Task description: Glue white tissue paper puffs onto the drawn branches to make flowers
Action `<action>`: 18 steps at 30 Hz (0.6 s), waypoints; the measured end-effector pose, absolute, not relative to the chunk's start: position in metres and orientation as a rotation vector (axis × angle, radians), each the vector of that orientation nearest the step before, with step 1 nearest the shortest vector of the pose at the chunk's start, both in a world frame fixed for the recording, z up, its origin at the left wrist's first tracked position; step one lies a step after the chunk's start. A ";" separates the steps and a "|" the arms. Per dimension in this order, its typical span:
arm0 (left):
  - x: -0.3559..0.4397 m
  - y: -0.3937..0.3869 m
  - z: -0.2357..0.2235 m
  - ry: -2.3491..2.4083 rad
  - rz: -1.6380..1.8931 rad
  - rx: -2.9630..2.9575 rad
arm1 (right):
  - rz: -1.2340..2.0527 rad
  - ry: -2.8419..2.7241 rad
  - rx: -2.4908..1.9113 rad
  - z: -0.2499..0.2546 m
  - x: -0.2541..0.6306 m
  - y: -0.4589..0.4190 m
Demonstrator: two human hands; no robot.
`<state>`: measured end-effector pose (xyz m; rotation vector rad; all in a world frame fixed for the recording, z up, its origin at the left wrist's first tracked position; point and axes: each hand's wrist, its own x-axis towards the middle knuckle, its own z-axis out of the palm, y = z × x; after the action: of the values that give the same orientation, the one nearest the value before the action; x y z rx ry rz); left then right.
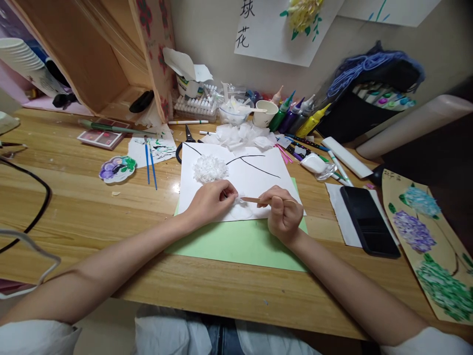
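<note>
A white sheet [254, 177] with black drawn branches lies on a green sheet [236, 244] on the wooden desk. A ball of crumpled white tissue [210, 168] is stuck on the sheet's left part. My left hand [210, 201] rests on the white sheet, fingers pinched on a small white tissue piece [241, 199]. My right hand [284, 213] is closed round a thin wooden stick [252, 199], whose tip points left and meets the tissue piece.
Loose white tissue pieces [242, 134], scissors [186, 140], paint bottles [295, 116] and a cup [265, 112] stand behind the sheet. A black phone [368, 221] and a brown flower painting [430, 246] lie right. Blue brushes [150, 162], a palette [117, 168] and a black cable [31, 202] lie left.
</note>
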<state>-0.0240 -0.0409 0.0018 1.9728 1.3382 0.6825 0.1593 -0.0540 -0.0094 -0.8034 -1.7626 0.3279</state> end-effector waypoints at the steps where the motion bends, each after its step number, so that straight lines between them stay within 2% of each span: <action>1: -0.024 -0.041 0.002 1.335 0.682 1.971 | 0.326 -1.777 -0.809 -0.009 0.159 -0.054; 11: -0.024 -0.042 0.004 1.349 0.670 1.987 | 0.254 -1.731 -1.055 -0.001 0.154 -0.053; 18: -0.025 -0.043 0.004 1.318 0.686 1.948 | 0.367 -1.621 -1.132 -0.005 0.155 -0.052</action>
<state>-0.0248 -0.0428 0.0037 1.9483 1.3180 0.6860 0.1548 -0.0521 -0.0054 -1.1322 -1.6208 0.3671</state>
